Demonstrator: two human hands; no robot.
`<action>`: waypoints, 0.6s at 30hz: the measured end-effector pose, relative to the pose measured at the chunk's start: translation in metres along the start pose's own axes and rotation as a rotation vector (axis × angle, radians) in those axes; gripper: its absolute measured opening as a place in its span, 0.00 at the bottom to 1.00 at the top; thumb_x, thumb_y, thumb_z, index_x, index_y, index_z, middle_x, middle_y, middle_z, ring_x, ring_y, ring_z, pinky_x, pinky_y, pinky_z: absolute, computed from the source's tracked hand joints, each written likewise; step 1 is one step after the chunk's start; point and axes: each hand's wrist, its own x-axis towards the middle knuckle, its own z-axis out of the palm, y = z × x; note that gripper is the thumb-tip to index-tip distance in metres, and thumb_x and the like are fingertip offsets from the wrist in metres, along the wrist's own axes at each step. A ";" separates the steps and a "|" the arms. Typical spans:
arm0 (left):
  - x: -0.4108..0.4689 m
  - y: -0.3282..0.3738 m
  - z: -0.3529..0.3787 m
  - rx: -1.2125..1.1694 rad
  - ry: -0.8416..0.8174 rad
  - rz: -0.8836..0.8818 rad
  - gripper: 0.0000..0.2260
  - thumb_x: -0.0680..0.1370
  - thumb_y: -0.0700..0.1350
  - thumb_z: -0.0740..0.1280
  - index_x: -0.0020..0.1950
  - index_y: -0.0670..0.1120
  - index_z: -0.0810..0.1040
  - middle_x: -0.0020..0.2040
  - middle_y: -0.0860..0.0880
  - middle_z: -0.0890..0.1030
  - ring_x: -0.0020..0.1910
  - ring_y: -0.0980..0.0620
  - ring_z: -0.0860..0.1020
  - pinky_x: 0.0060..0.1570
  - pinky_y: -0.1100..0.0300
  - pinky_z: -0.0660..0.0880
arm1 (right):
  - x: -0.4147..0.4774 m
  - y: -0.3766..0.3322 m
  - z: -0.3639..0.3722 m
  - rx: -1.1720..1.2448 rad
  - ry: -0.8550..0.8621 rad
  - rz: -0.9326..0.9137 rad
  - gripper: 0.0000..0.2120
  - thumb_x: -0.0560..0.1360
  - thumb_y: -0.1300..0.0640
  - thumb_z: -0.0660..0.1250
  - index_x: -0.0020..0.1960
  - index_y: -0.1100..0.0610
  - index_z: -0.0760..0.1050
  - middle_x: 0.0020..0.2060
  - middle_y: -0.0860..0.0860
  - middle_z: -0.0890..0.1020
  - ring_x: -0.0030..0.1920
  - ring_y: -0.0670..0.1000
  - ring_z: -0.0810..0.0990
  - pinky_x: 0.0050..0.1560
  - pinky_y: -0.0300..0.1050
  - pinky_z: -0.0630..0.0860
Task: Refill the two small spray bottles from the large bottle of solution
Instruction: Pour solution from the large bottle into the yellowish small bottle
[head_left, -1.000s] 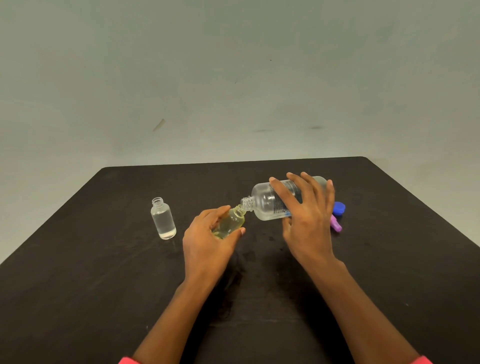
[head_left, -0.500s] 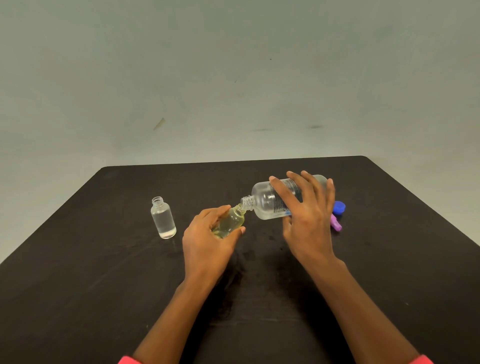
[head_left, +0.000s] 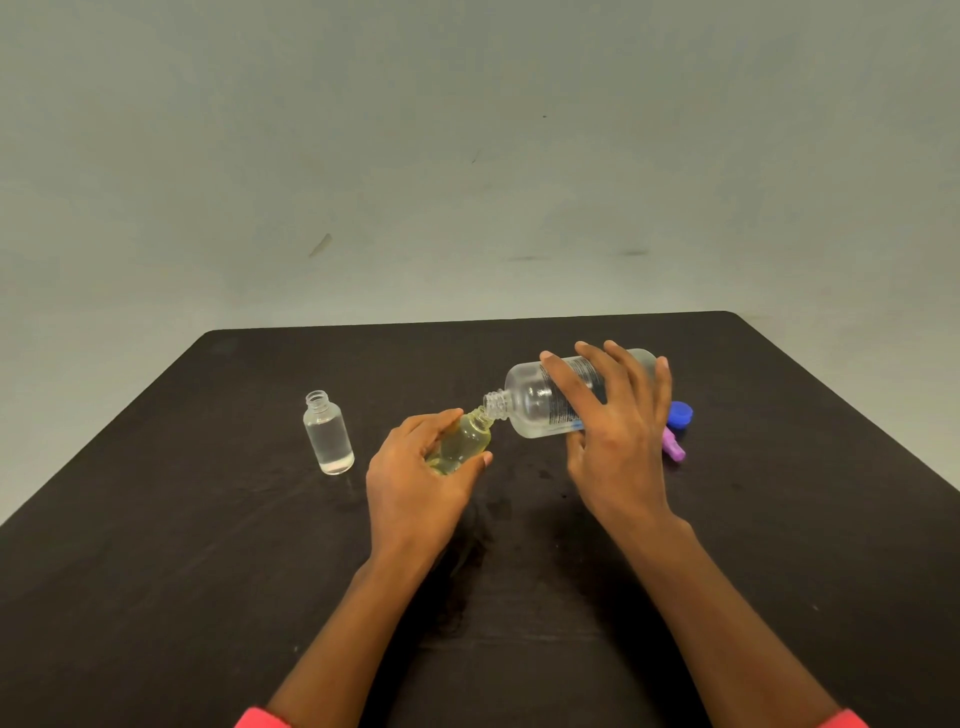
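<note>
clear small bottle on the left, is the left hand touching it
Apart. The head view shows bare table between the clear small bottle and the left hand, which grips the yellowish bottle instead.

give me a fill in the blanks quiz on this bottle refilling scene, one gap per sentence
The left hand grips a small bottle whose liquid looks ____.
The large bottle, tipped by the right hand, has no ____ on its threaded neck.
The clear small bottle stands upright on the table, to the ____ of both hands.
The round cap lying beyond the right hand is ____.
Missing words: yellow; cap; left; blue.
</note>
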 end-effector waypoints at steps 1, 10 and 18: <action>0.000 0.000 0.000 -0.001 0.000 -0.001 0.21 0.64 0.44 0.79 0.55 0.52 0.81 0.49 0.57 0.81 0.51 0.57 0.79 0.56 0.52 0.77 | 0.000 0.000 0.000 0.000 -0.002 -0.001 0.39 0.60 0.74 0.72 0.67 0.50 0.72 0.63 0.57 0.75 0.68 0.59 0.68 0.71 0.65 0.52; 0.000 -0.001 0.000 -0.002 0.000 0.006 0.21 0.64 0.44 0.79 0.55 0.52 0.81 0.49 0.58 0.81 0.51 0.56 0.79 0.56 0.51 0.77 | -0.001 0.000 0.001 -0.006 0.001 0.002 0.40 0.60 0.75 0.70 0.67 0.50 0.72 0.63 0.56 0.75 0.68 0.59 0.68 0.72 0.65 0.51; 0.000 -0.002 0.000 0.005 0.004 0.011 0.21 0.64 0.44 0.79 0.55 0.52 0.81 0.50 0.57 0.81 0.51 0.57 0.79 0.56 0.51 0.77 | -0.001 0.000 0.000 -0.004 0.007 0.000 0.40 0.60 0.75 0.71 0.67 0.49 0.71 0.63 0.57 0.75 0.68 0.58 0.67 0.72 0.64 0.51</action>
